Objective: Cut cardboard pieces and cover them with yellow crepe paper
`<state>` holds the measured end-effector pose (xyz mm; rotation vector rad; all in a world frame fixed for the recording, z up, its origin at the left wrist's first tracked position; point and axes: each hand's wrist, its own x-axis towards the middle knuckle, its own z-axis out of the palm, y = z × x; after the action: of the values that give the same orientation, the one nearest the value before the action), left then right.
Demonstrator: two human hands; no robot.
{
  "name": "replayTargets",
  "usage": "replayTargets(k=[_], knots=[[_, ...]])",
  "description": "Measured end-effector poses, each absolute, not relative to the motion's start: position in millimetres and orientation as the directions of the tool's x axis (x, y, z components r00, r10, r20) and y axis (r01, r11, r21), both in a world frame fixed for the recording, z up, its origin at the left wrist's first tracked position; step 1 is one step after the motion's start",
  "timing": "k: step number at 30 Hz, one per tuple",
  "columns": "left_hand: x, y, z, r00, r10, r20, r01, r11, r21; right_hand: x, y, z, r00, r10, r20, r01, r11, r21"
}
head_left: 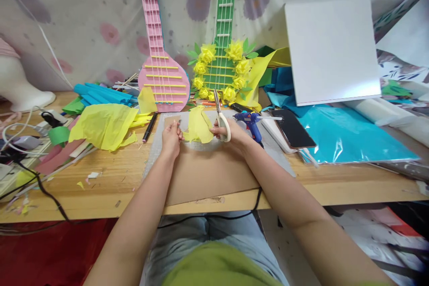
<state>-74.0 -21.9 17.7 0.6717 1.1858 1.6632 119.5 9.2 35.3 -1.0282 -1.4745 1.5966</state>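
Observation:
A small piece of yellow crepe paper (199,126) is held up between my two hands over a brown cardboard sheet (208,172). My left hand (172,138) is closed, its thumb and fingers pinching the paper's lower left corner. My right hand (231,133) has white-handled scissors (224,126) hooked on it, with the blades pointing up and away from me. The right fingertips also touch the right edge of the yellow paper. A blue glue gun (251,125) lies just right of my right hand.
A pink paper guitar (164,78) and a green one (224,22) with yellow flowers lean at the back. More yellow crepe paper (103,125) and a black marker (150,127) lie left. To the right are a phone (293,128), a blue plastic-wrapped pack (351,136) and a white board (333,51).

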Motion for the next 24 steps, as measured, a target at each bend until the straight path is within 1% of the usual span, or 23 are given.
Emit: replayTargets(k=[3,6,9,13,15,19,21,24], knots=[[-62,-25,13,-0.298,0.955,-0.010,-0.295,-0.082,0.952,116,9,31,-0.379,0.919,-0.111,-0.041,-0.136,-0.990],[-55,-29,13,-0.225,0.974,0.026,-0.227,-0.079,0.971,111,9,27,-0.279,0.957,-0.080,-0.101,-0.113,-0.988],[-55,-32,17,-0.201,0.980,0.008,-0.217,-0.053,0.975,106,8,25,-0.197,0.980,-0.041,-0.147,-0.070,-0.987],[-50,-35,21,-0.131,0.989,-0.063,-0.188,0.038,0.982,97,3,28,-0.107,0.994,0.001,-0.149,-0.015,-0.989],[-45,-36,21,-0.101,0.992,-0.069,-0.151,0.053,0.987,93,0,29,-0.119,0.993,0.009,-0.127,-0.007,-0.992],[-46,-37,21,-0.063,0.997,-0.037,-0.145,0.028,0.989,91,0,28,-0.158,0.987,-0.015,-0.027,-0.019,-0.999],[-54,-37,21,0.006,0.998,-0.066,-0.119,0.067,0.991,95,3,27,-0.145,0.989,0.000,-0.009,-0.002,-1.000],[-65,-37,22,0.122,0.982,-0.144,-0.070,0.153,0.986,102,8,27,-0.141,0.990,0.020,-0.032,0.015,-0.999]])
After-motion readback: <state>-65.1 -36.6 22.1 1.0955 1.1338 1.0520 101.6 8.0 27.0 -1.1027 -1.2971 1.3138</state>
